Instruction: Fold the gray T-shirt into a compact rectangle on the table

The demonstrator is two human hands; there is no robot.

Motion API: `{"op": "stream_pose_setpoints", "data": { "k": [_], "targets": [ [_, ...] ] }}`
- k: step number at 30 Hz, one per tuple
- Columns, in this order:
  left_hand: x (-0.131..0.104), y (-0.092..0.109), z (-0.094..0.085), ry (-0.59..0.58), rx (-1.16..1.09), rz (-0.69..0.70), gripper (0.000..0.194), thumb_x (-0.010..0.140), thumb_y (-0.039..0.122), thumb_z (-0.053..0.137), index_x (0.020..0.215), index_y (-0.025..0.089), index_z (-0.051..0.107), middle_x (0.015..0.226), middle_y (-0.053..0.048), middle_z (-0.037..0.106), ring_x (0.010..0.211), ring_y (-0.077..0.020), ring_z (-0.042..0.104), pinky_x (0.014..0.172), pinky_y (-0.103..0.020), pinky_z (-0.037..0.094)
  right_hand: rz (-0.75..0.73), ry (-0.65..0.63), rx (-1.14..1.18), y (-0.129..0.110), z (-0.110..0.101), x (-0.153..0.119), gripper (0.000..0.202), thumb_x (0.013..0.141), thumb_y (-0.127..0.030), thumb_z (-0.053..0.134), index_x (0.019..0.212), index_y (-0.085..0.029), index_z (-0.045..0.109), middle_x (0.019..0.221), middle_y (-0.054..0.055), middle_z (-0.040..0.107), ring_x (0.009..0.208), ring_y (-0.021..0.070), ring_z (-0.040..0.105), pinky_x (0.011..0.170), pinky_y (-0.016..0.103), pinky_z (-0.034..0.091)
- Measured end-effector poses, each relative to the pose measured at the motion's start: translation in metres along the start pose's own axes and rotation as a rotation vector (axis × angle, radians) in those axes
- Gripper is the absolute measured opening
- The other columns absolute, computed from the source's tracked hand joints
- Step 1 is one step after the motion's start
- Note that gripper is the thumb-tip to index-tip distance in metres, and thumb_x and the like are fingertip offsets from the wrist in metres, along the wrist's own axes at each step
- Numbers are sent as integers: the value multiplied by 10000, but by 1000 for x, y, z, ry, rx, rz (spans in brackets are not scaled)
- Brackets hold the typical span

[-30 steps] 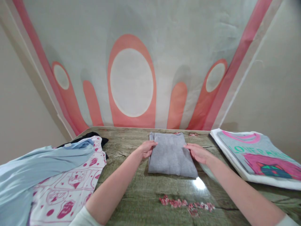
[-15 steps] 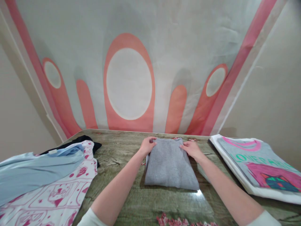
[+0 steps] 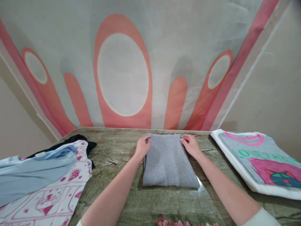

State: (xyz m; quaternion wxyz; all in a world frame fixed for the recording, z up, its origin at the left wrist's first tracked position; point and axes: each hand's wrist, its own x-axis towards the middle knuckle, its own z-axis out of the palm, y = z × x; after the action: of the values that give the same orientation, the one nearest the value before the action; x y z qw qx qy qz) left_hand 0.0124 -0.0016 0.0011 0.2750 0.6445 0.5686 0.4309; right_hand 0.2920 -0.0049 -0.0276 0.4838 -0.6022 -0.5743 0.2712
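A grey garment, folded into a neat block, lies on the table in front of me. At its far left corner, the thumb and fingers of my left hand are closed on the cloth. My right hand pinches the far right corner in the same way. The fabric between them is smooth, and its far edge runs nearly straight. Its folded layers show along the left side. Whether it is a shirt or something else, I cannot tell.
On the left lie a light blue shirt, a white garment with pink print and black cloth. A stack of folded shirts, topped by a grey one with pink collar, sits right. The wood-patterned table meets a wall.
My hands have moved slightly apart, and the garment's far edge is now wider and straighter. The camera view has shifted a little.
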Motion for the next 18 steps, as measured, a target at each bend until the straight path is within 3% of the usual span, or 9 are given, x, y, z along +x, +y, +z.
{"op": "stream_pose_setpoints", "data": {
  "k": [5, 11, 14, 18],
  "targets": [
    [4, -6, -4, 6, -145, -95, 295, 828, 318, 479, 1007, 166, 657, 1005, -74, 665, 913, -200, 611, 812, -306, 465, 159, 94, 285, 1, -6, 1, 256, 718, -301, 552, 956, -226, 493, 847, 63, 630, 645, 182, 588, 434, 273, 464],
    [3, -7, -2, 17, -318, -227, 371, 797, 388, 532, 1074, 144, 575, 865, -77, 674, 725, -163, 627, 630, -255, 483, 153, 26, 239, 0, -6, 1, 276, 733, -365, 560, 950, -200, 518, 830, 54, 637, 661, 164, 591, 467, 247, 462],
    [5, -9, 0, 16, -265, -184, 475, 732, 380, 631, 1126, 143, 511, 851, -77, 669, 704, -161, 629, 650, -265, 486, 123, -19, 127, -4, -2, 2, 331, 720, -421, 589, 946, -184, 547, 779, 46, 637, 652, 164, 583, 517, 259, 455],
    [13, -11, 1, -135, -175, 2, 538, 683, 281, 685, 1171, 174, 486, 963, -72, 649, 865, -182, 625, 780, -296, 478, 60, -53, -128, -13, 7, 9, 466, 658, -457, 656, 986, -145, 548, 782, 55, 640, 679, 178, 589, 628, 297, 447]
  ]
}}
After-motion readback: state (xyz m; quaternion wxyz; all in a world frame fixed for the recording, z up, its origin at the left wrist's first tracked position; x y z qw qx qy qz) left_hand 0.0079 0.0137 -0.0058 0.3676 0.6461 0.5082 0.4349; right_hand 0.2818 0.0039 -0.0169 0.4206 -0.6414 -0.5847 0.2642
